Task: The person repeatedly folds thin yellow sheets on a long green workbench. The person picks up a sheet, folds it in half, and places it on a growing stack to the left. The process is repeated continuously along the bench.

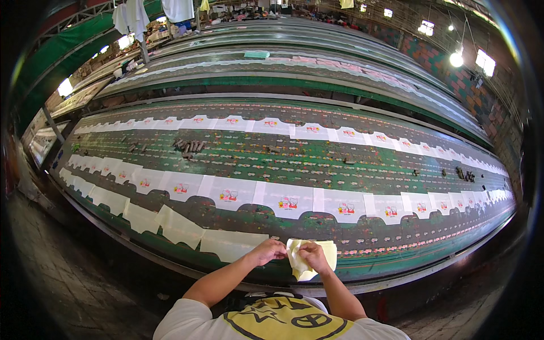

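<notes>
Both my hands are over the near edge of the long printing table, at a folded stack of pale yellow cloth pieces (pixel 328 253). My right hand (pixel 315 256) is closed on the cloth, thumb and fingers pinching its upper layer. Just left of it, my left hand (pixel 268 251) has its fingers drawn together at the cloth's left edge; what lies between the fingertips is too small to make out. A flat pale cream cloth piece (pixel 235 243) lies left of my left hand, and a tilted one (pixel 180 226) overlaps farther along that row.
The green and dark table (pixel 340 249) carries a near row of white printed cloth pieces (pixel 232 195) and a far printed row (pixel 272 126). Small dark blocks (pixel 190 146) lie between them. More long tables stretch behind; a lit bulb (pixel 457 59) hangs at upper right.
</notes>
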`<state>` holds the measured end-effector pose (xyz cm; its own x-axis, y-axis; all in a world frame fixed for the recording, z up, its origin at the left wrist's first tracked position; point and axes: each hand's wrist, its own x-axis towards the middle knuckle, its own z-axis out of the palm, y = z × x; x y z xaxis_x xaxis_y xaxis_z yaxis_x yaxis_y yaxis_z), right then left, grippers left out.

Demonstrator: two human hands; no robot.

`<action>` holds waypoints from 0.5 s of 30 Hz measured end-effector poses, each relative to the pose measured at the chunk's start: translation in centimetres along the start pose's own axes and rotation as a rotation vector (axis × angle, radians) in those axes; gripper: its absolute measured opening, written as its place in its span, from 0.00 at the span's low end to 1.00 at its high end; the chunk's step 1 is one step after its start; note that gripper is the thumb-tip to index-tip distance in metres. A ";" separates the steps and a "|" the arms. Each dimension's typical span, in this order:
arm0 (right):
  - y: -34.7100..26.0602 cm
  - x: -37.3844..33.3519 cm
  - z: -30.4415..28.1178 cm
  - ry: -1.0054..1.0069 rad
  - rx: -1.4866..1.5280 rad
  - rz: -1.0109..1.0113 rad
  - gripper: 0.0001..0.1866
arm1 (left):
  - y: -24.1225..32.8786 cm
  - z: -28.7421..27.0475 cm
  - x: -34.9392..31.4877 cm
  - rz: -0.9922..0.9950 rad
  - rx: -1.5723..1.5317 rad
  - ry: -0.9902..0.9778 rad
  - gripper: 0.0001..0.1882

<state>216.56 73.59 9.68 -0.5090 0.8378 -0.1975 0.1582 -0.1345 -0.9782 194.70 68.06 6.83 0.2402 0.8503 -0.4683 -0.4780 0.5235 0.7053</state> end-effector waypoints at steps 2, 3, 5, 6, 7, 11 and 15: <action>0.8 0.2 -1.0 0.060 0.162 0.083 0.05 | -0.3 -1.1 0.1 0.046 -0.086 -0.001 0.01; 1.9 0.7 -1.8 0.102 0.368 0.029 0.05 | -0.3 -1.4 0.2 0.070 -0.123 0.000 0.02; 1.9 0.9 -3.9 0.114 0.622 -0.052 0.07 | 0.6 -2.4 -0.6 0.126 -0.185 -0.075 0.06; 1.1 1.1 -5.0 0.084 0.668 -0.079 0.10 | 1.3 -3.1 -1.2 0.156 -0.216 -0.109 0.09; -2.1 0.5 -4.9 0.139 0.809 -0.054 0.15 | 1.9 -3.9 -2.1 0.189 -0.251 -0.137 0.11; -1.6 0.0 -11.1 0.172 1.017 -0.204 0.21 | 5.7 -6.6 -5.2 0.357 -0.233 -0.043 0.18; -2.3 -2.1 -17.9 0.300 1.109 -0.320 0.24 | 12.1 -6.3 -10.4 0.551 -0.232 0.004 0.21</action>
<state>232.38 81.60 13.53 -0.1505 0.9870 -0.0559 -0.8323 -0.1570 -0.5316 181.07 65.19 16.86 -0.0986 0.9927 -0.0692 -0.7034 -0.0203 0.7105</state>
